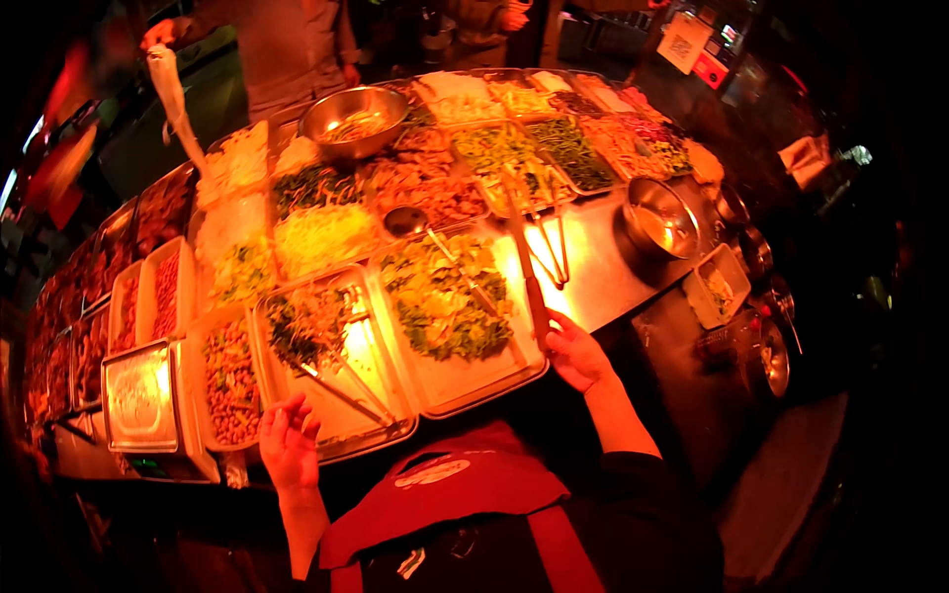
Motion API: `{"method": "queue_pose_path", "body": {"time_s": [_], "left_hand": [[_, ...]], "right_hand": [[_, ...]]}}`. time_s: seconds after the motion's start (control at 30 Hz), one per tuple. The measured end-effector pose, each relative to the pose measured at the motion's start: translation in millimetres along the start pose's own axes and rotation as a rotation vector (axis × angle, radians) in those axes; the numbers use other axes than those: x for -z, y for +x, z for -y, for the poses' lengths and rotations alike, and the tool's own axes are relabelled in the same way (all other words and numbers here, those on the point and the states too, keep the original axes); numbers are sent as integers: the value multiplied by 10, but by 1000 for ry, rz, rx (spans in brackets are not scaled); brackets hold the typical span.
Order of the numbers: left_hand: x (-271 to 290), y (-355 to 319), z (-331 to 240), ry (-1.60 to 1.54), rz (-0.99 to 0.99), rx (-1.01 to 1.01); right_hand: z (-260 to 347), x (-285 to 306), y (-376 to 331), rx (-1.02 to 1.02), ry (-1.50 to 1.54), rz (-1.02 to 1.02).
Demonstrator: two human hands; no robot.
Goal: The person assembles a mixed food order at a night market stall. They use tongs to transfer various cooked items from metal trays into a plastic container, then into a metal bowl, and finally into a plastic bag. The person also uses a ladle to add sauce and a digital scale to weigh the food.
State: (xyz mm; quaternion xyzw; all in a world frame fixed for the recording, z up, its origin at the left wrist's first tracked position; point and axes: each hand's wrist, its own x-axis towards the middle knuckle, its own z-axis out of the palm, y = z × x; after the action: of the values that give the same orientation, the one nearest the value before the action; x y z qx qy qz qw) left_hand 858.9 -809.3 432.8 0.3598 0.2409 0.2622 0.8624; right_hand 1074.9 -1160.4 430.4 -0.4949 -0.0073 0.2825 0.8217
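My right hand (576, 351) is closed at the near end of a long, slim, dark utensil (531, 292), whose far end reaches toward a tray of pale green vegetables (489, 148). Its exact kind is unclear in the red glare. Below it on the left is a wide tray (435, 393) of chopped leafy greens (450, 316), with a ladle (403, 221) lying across them. Raised near the front edge, my left hand (289, 442) has loosely bent fingers, apart, with nothing visible in them. Beside it stand a tray of beans or nuts (232, 381) and a tray of mixed salad (306, 326) with tongs (346, 390).
Metal tongs (557, 252) and a steel bowl (660, 219) rest on the counter at right. Another steel bowl (354, 123) sits on the far trays. Across the counter, a person's hand (161, 35) holds up a pale bag (173, 94). A lidded metal box (141, 395) stands front left.
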Motion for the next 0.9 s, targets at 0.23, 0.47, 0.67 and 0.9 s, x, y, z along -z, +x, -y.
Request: {"method": "queue_pose_path", "body": {"time_s": [0.23,0.47,0.67,0.9], "left_hand": [[-215,-18,55,77,-9,18],[-530,-57,123,143,-23,-19],[-648,-81,260,153,-30,-7],[-694,-121,393,146,-31,35]], "right_hand": [[204,1865,708,435,-906,-755],[164,2350,1425,459,-1174,-974],[187,2306,1690,296,-1251,-1060],[123,2108,1726,519,-1253,-1026]]}}
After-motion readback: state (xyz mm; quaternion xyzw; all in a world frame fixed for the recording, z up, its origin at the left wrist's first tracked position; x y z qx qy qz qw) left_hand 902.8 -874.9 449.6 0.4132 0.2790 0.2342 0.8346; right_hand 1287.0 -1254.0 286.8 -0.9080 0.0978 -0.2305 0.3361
